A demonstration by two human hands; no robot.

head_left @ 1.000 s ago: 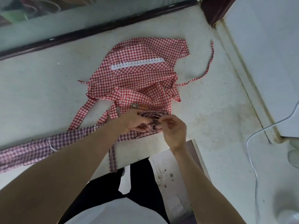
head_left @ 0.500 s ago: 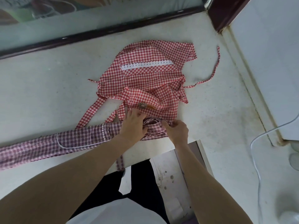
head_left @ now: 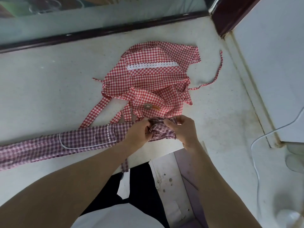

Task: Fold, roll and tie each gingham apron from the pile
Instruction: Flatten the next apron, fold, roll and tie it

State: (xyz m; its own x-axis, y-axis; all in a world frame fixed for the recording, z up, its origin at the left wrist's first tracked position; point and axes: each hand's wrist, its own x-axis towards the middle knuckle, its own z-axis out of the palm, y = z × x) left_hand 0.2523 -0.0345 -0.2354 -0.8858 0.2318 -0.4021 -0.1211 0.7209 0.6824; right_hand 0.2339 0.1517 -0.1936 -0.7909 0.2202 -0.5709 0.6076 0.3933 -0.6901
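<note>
— Purple-checked cloth, was that the apron being worked on?

— Yes. The purple apron [head_left: 69,142] lay folded into a long strip along the near edge of the desk [head_left: 49,89]. The left hand [head_left: 138,134] and right hand [head_left: 182,130] both pinched its bunched right end, fingers curled into the fabric.

— And the pile?

— The red apron [head_left: 148,83] lay crumpled just behind the hands, straps trailing. A white cable [head_left: 256,139] ran along the right.

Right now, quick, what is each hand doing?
Left hand: grips the rolled end of the purple gingham apron.
Right hand: pinches the same rolled end.
</note>
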